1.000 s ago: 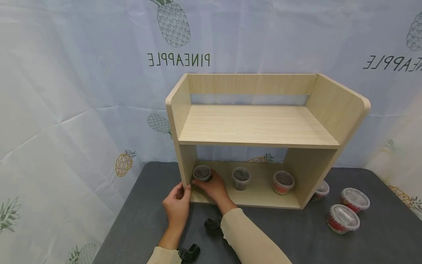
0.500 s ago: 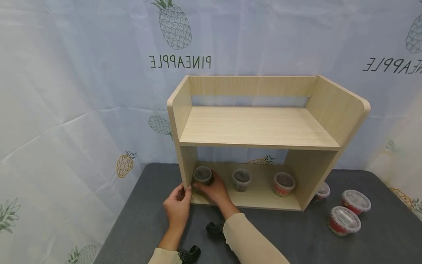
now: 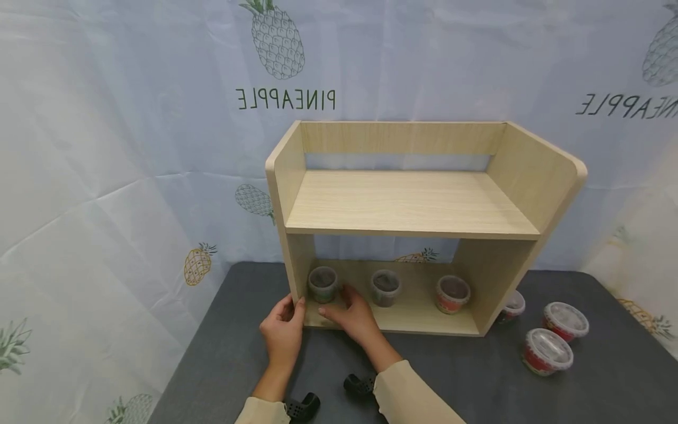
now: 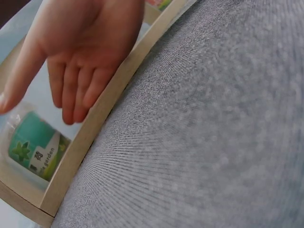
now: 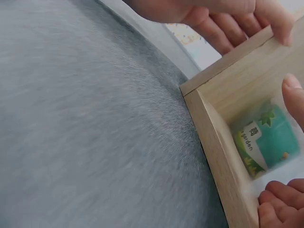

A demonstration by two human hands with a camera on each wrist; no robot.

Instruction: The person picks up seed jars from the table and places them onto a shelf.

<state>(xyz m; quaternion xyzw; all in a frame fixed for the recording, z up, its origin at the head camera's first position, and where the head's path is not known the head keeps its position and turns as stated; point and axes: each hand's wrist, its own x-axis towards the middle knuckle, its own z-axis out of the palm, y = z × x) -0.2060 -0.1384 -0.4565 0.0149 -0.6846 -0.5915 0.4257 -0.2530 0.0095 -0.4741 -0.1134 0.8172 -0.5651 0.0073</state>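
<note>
In the head view my left hand (image 3: 283, 335) pinches the lower front edge of the wooden shelf's left side panel (image 3: 293, 265); the right wrist view also shows the left hand (image 5: 228, 21) there. My right hand (image 3: 357, 318) is open in front of the lower compartment, with thumb and fingers apart, just right of the leftmost lidded cup (image 3: 323, 284). That cup stands upright, its green label (image 4: 34, 142) visible in the left wrist view. In the right wrist view the cup (image 5: 268, 137) sits between the right thumb (image 5: 294, 97) and fingers (image 5: 282, 204), with gaps around it.
Another dark-lidded cup (image 3: 385, 288) and a red cup (image 3: 452, 294) stand along the lower board. On the grey table (image 3: 212, 365), right of the shelf, are three more lidded cups (image 3: 548, 351), one partly behind the side panel. A patterned curtain (image 3: 132, 118) hangs behind.
My right hand has let go of the leftmost cup and drawn back toward the front and right. The cup stays in place. My left hand keeps its hold on the panel.
</note>
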